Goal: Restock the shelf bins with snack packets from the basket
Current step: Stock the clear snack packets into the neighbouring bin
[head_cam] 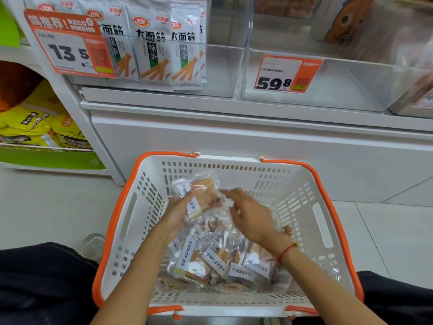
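A white basket with orange rim [131,221] stands on the floor in front of the shelf. Several clear snack packets with white labels [210,261] lie in its bottom. My left hand [178,212] grips a small stack of these packets [203,193] above the pile. My right hand [248,214] reaches over from the right, its fingertips touching the edge of the held stack. Above, a clear shelf bin with the 59.8 price tag [339,90] has little in it that I can see.
The left clear bin [222,66] holds upright grey snack bags [161,43] behind a 13.5 tag. A white cabinet front [234,141] stands behind the basket. Yellow bags [35,123] fill a green shelf at left. My dark-trousered knees flank the basket.
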### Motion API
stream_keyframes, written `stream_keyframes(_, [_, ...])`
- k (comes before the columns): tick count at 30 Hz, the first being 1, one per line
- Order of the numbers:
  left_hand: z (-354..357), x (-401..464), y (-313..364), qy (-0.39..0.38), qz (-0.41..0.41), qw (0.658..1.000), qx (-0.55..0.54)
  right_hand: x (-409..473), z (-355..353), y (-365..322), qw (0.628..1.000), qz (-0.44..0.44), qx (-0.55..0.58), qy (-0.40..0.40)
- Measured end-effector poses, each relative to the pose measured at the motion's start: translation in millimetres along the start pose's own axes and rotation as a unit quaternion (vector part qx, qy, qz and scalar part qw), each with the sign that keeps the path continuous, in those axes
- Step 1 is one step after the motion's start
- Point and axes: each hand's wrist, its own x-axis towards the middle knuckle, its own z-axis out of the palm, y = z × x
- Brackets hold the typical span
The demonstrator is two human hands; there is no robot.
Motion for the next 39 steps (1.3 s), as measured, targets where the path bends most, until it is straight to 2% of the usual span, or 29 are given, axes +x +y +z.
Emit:
stream_keyframes(1, [-5.7,1.5,-0.4,0.031,0.005,0.999,0.010,-0.3,-0.1,16.1,0.997,0.058,0.006,0.042])
stream_keyframes(2, [-11.6,2.0,-0.9,0.053,0.010,0.999,0.009,-2.5,0.3,34.6,0.992,0.111,-0.005,0.052])
stream_keyframes(3, [-17.7,3.9,-2.3,0.066,0.012,0.998,0.004,-6.7,3.5,52.2,0.988,0.154,-0.028,0.013])
stream_keyframes(6, [-29.8,6.1,-3.8,0.079,0.013,0.996,-0.036,-30.2,27.5,85.4,0.949,0.213,-0.034,-0.231])
stream_keyframes(8, [-32.0,5.9,-3.5,0.064,0.016,0.996,-0.067,-48.1,40.3,87.9,0.917,0.217,-0.056,-0.330])
stream_keyframes(10, [-32.2,6.1,-3.6,0.045,0.016,0.995,-0.089,-60.3,47.6,89.3,0.921,0.203,-0.104,-0.316])
stream_keyframes(12, [-31.0,5.9,-3.4,0.037,0.015,0.994,-0.098,-63.2,44.2,88.1,0.944,0.193,-0.100,-0.246])
stream_keyframes(14, [-28.9,5.4,-2.1,0.043,0.012,0.995,-0.092,-58.8,33.8,86.5,0.956,0.235,-0.039,-0.172])
stream_keyframes(16, [-28.0,5.8,-1.3,0.048,0.006,0.996,-0.076,-51.1,17.5,79.2,0.931,0.333,0.101,-0.107])
stream_keyframes(18, [-30.9,5.9,-1.0,0.045,-0.002,0.998,-0.049,-42.9,3.5,80.6,0.864,0.377,0.324,-0.076])
stream_keyframes(20, [-33.6,7.3,-2.1,0.035,-0.015,0.999,-0.022,-36.6,-13.1,75.5,0.759,0.324,0.557,-0.090])
stream_keyframes(21, [-34.1,9.1,-2.4,0.036,-0.018,0.999,-0.017,-34.3,-19.9,70.7,0.709,0.289,0.639,-0.075])
stream_keyframes(22, [-32.0,8.6,-1.0,0.037,-0.021,0.999,-0.017,-29.1,-27.0,61.0,0.640,0.268,0.716,-0.075])
stream_keyframes(23, [-29.5,8.2,0.4,0.040,-0.023,0.999,-0.017,-24.1,-29.9,55.6,0.575,0.267,0.770,-0.077])
stream_keyframes(24, [-25.8,7.8,2.7,0.041,-0.027,0.999,-0.017,-19.2,-35.3,45.5,0.528,0.253,0.807,-0.080])
stream_keyframes(26, [-18.1,6.0,7.3,0.034,-0.039,0.999,-0.015,-9.5,-41.9,34.9,0.532,0.245,0.807,-0.073])
stream_keyframes(27, [-14.0,5.1,9.2,0.022,-0.043,0.999,-0.013,-5.4,-46.1,29.7,0.581,0.255,0.770,-0.063])
stream_keyframes(28, [-8.6,3.5,11.5,0.008,-0.044,0.999,-0.008,-1.2,-50.0,21.3,0.645,0.268,0.712,-0.067])
stream_keyframes(29, [-2.7,2.1,13.2,-0.007,-0.045,0.999,0.003,1.9,-52.9,12.8,0.740,0.295,0.601,-0.064])
stream_keyframes(30, [4.6,-0.2,14.9,-0.023,-0.045,0.999,0.020,5.1,-51.8,6.1,0.811,0.318,0.489,-0.039])
stream_keyframes(31, [12.0,-3.1,16.2,-0.042,-0.046,0.997,0.043,7.1,-46.0,6.9,0.844,0.318,0.432,-0.008])
stream_keyframes(32, [20.3,-6.6,17.0,-0.064,-0.045,0.995,0.066,7.6,-44.9,4.8,0.851,0.323,0.414,0.008])
stream_keyframes(36, [39.2,-13.5,11.6,-0.104,-0.043,0.990,0.091,4.8,-40.0,16.5,0.821,0.324,0.469,-0.037])
stream_keyframes(39, [45.3,-12.2,9.0,-0.094,-0.045,0.993,0.061,0.6,-47.0,21.0,0.849,0.307,0.431,0.013])
